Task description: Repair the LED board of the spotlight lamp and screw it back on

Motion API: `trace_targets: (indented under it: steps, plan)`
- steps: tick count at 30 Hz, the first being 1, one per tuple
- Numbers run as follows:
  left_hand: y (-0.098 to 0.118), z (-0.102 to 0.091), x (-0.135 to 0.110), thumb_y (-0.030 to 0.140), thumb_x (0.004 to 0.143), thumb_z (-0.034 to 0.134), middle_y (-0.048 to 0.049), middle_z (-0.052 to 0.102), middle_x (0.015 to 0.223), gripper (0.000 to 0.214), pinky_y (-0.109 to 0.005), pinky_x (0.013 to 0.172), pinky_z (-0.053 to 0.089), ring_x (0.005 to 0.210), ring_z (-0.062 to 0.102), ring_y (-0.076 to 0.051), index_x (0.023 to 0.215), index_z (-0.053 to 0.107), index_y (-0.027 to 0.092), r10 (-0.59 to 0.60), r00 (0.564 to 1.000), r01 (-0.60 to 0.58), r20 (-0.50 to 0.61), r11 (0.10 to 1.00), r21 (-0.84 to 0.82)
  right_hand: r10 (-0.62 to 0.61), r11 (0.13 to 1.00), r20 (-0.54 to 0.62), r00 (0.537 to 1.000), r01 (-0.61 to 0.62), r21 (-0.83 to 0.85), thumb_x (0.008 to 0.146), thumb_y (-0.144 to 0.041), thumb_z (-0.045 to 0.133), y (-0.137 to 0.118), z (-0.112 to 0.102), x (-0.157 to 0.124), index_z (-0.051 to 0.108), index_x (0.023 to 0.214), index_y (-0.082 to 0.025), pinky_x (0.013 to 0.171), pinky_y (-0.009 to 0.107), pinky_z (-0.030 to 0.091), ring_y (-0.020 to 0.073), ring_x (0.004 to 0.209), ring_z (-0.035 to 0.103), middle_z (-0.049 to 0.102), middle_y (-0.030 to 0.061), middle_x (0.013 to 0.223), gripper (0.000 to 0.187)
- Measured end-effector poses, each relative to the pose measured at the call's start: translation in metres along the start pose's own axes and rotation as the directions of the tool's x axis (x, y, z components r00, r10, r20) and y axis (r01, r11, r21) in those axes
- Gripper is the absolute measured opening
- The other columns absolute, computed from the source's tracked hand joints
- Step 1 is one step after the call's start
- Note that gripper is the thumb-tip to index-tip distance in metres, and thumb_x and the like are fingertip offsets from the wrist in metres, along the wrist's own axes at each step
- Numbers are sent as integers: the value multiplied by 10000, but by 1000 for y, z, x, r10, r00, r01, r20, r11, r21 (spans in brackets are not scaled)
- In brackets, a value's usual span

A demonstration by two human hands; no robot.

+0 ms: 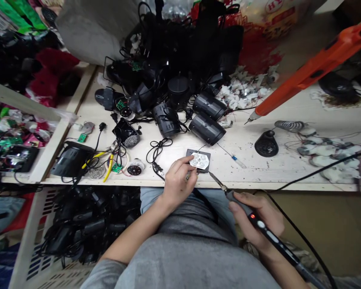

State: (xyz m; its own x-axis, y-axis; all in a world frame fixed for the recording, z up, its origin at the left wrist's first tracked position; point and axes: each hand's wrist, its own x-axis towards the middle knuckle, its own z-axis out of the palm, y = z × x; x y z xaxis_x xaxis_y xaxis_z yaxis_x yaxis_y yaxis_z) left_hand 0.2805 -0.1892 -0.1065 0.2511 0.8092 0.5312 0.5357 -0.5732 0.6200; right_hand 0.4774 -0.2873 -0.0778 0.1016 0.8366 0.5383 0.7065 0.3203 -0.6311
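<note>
My left hand (179,180) presses its fingertips on a white multi-lens LED module (201,161), which lies on a small black square plate (191,153) at the bench's front edge. A thin strand may run from those fingers, but it is too small to tell. My right hand (257,216) grips a black pen-style soldering iron (260,224) with a lit red indicator. The iron's metal tip (217,180) points at the plate's lower right corner, close to it, and I cannot tell whether they touch.
Black spotlight housings (180,84) and cables crowd the white workbench (243,140). Nearby lie a screwdriver (233,157), yellow-handled pliers (105,165) and a coiled iron holder (289,126). An orange tool (309,68) reaches across the right. Below the bench, a white crate (33,237) holds black housings.
</note>
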Motion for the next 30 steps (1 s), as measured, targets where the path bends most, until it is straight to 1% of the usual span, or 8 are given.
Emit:
trace_targets:
  steps: [2,5,10,13,18,22,26,30]
  plan:
    - [1,0,0,97,881,616,-123,735,1107,75,-322,891,605,1012,726,-192,870,631,170,-10,1000,10,-3,1000,4,-58,998,-7,998,58,12,866,-199,704,-2,6,4,679,953,-202,599,237,620,160,641,727,757,27,800,90]
    - [2,-1,-1,112,898,599,-117,733,1117,75,-329,898,607,1025,724,-191,901,636,177,-3,1000,3,6,1000,19,-60,997,-13,998,60,38,876,-202,691,-3,11,7,683,962,-207,599,234,621,163,646,729,755,24,800,86]
    - [3,-1,-2,115,906,587,-122,732,1124,78,-332,908,605,1035,722,-194,918,637,174,5,1000,-5,12,999,35,-77,997,-10,997,77,31,880,-200,694,-2,10,8,677,958,-197,602,236,626,159,642,728,756,31,805,80]
    - [4,0,-2,123,900,598,-124,733,1105,61,-325,894,605,1011,725,-192,885,630,172,-16,1000,15,5,999,39,-82,996,-11,997,82,42,880,-182,688,-3,10,9,665,968,-201,579,233,623,155,631,721,750,22,793,92]
    - [10,1,1,112,877,609,-107,736,1087,81,-309,860,607,978,730,-185,838,611,183,-72,997,71,7,995,70,-117,993,-12,993,118,30,883,-179,694,-3,13,8,653,1010,-200,610,259,643,167,636,716,749,32,799,136]
    - [12,0,1,94,857,615,-106,737,1081,92,-293,840,606,958,733,-181,825,608,180,-82,997,81,10,993,82,-106,994,4,994,105,32,891,-175,680,-3,15,10,655,1025,-221,613,283,652,178,646,721,754,28,809,144]
    - [12,-1,1,109,864,615,-104,728,1099,81,-302,841,607,967,730,-181,832,611,184,-84,996,82,31,994,68,-109,993,4,994,109,41,890,-177,684,-2,17,12,651,1006,-211,618,263,647,168,658,726,754,22,807,125]
    - [12,-2,2,106,867,613,-107,723,1101,78,-306,849,607,976,727,-183,841,613,180,-80,996,78,38,995,58,-88,994,11,996,86,74,893,-173,674,-1,19,12,651,1019,-218,625,256,643,162,663,726,756,18,822,135]
